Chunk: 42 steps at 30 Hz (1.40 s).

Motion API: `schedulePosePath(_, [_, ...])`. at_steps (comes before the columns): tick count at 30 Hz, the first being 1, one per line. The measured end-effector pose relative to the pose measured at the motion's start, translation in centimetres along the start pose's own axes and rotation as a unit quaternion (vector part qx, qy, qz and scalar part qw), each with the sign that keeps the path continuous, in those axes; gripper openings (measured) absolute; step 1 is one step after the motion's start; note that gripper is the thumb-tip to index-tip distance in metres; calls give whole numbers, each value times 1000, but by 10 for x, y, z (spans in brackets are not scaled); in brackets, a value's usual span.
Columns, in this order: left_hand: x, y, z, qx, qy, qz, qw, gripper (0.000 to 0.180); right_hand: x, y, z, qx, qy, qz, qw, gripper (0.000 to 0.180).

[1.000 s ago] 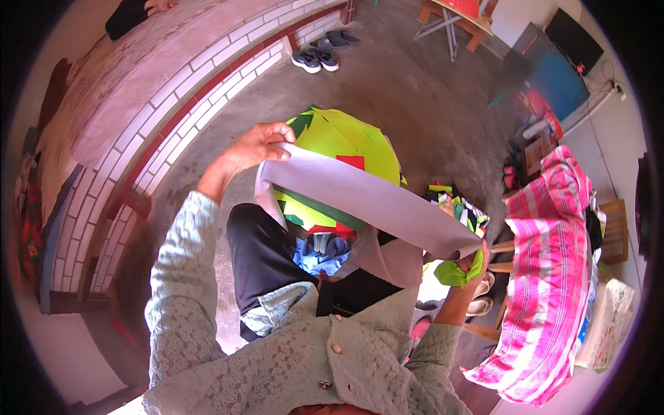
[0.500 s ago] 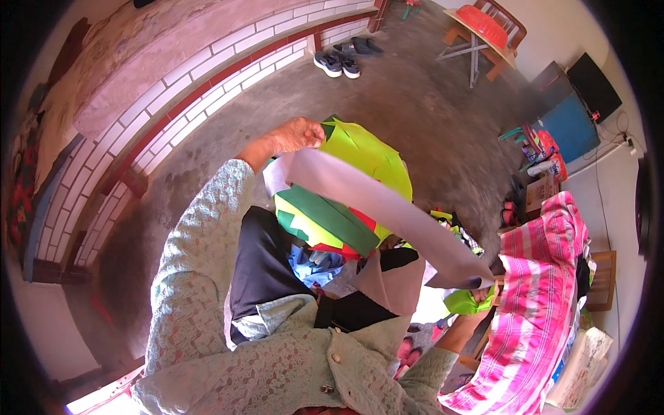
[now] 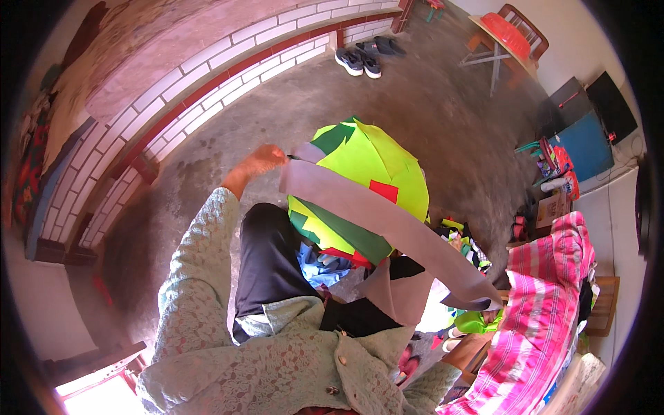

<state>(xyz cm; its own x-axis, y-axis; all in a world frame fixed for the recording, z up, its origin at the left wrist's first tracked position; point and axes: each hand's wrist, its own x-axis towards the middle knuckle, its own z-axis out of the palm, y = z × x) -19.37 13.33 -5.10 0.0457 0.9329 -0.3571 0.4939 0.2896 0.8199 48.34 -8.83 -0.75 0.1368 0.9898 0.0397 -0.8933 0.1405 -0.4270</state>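
A long grey-mauve strip of cloth (image 3: 387,214) stretches across in front of me, from left to lower right. My left hand (image 3: 259,164) pinches it close to its left end, with the fingers closed. At its other end my right hand (image 3: 490,317) is closed on a lime-green cloth piece (image 3: 474,322), partly hidden by the strip and the plaid cloth. Beneath the strip lies a pile of lime (image 3: 387,155), dark green (image 3: 353,232) and red (image 3: 384,191) cloth pieces. Another grey-mauve piece (image 3: 395,294) rests by my lap, next to black cloth (image 3: 360,317).
Pink plaid cloth (image 3: 536,304) drapes at the right. Coloured scraps (image 3: 463,242) lie on the floor beside the pile. Dark shoes (image 3: 358,62) stand by the white-brick wall base (image 3: 235,52). A folding table (image 3: 505,48) holds a red basin (image 3: 508,33).
My left hand has moved left and slightly down, away from the lime cloth, drawing the grey strip with it. My right hand sits slightly lower. The whole view has shifted a little.
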Motion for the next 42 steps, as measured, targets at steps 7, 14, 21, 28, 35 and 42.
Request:
schedulePosePath(7, [-12,-20,19,-182,-29,-104,977,30,-8,-1,1,-5,10,-6,1000,29])
schedulePosePath(14, [3,-19,11,87,34,-142,985,34,-5,-2,6,-8,16,-14,1000,29])
schedulePosePath(21, [-15,30,-15,-8,238,107,965,29,-12,-11,3,-14,31,-32,999,28])
schedulePosePath(28, [24,80,-16,1,257,155,954,24,-26,-22,-7,-19,55,-46,997,28])
schedulePosePath(35, [44,81,8,-7,206,34,978,20,-65,-34,-24,-33,100,-70,992,28])
schedulePosePath(42, [32,77,6,-46,201,41,978,22,-62,-39,-18,-37,92,-77,992,28])
